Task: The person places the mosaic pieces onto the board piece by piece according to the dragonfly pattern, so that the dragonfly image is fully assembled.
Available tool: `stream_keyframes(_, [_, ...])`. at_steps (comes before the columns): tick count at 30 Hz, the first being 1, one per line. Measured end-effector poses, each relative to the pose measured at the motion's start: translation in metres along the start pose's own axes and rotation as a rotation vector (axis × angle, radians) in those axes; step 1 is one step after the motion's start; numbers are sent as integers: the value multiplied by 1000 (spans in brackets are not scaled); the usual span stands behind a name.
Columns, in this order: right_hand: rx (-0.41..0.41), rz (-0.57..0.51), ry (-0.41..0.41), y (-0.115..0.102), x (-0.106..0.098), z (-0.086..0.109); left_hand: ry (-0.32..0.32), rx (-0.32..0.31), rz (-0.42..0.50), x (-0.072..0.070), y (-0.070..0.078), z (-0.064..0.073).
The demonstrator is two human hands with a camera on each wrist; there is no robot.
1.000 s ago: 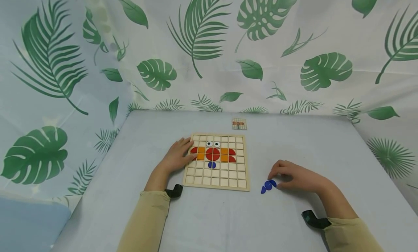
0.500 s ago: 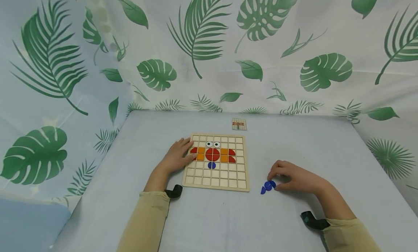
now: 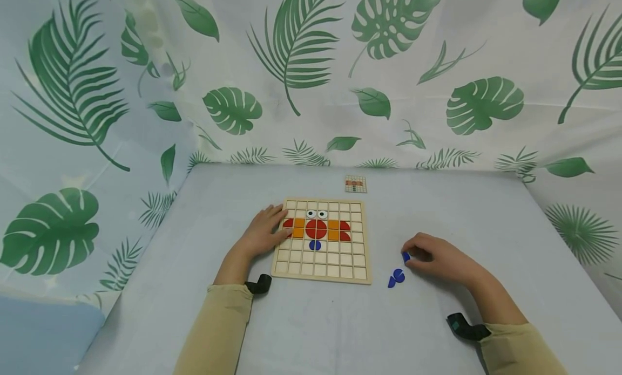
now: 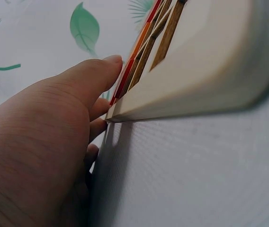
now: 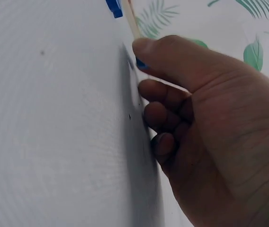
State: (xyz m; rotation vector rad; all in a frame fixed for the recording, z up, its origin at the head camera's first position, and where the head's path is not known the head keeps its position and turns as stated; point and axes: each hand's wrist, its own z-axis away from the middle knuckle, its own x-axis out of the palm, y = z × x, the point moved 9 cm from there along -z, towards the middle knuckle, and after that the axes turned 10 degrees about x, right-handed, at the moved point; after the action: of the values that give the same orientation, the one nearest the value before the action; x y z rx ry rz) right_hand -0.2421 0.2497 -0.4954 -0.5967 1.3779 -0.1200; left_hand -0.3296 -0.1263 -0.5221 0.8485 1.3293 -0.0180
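My left hand (image 3: 264, 232) rests along the left edge of a wooden grid board (image 3: 330, 270), its fingers fairly straight and the thumb over the rim. Set in the board are red pieces (image 3: 316, 229), orange squares (image 3: 333, 225), two eye pieces (image 3: 322, 215) and a small blue round (image 3: 315, 245). Right of the board, my right hand (image 3: 439, 259) pinches a blue curved-edge piece (image 3: 406, 258) between thumb and fingertip. Mostly hidden by the thumb, that blue piece (image 5: 140, 63) barely shows in the right wrist view. Several loose blue pieces (image 3: 398, 275) lie beside the hand.
A small pattern card (image 3: 356, 184) lies behind the board on the pale tabletop (image 3: 301, 321). Leaf-printed cloth (image 3: 311, 132) hangs at the back and sides. Each wrist wears a dark device (image 3: 466, 327).
My right hand has picked one blue piece from the cluster and moved it slightly away toward the back. The left hand and the board stay where they were.
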Motion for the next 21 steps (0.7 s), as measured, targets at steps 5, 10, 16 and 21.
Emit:
stream_keyframes(5, [30,32,17,2,1,-3,0,3,-2,0,1,0])
stream_keyframes(10, [60,33,-4,1,1,-4,-1,1,4,-1,1,0])
stream_keyframes(16, [53,39,7,0,2,-4,1,-4,1,0,0,0])
stream_keyframes(21, [41,42,17,0,3,-5,1,-4,-6,1,0,0])
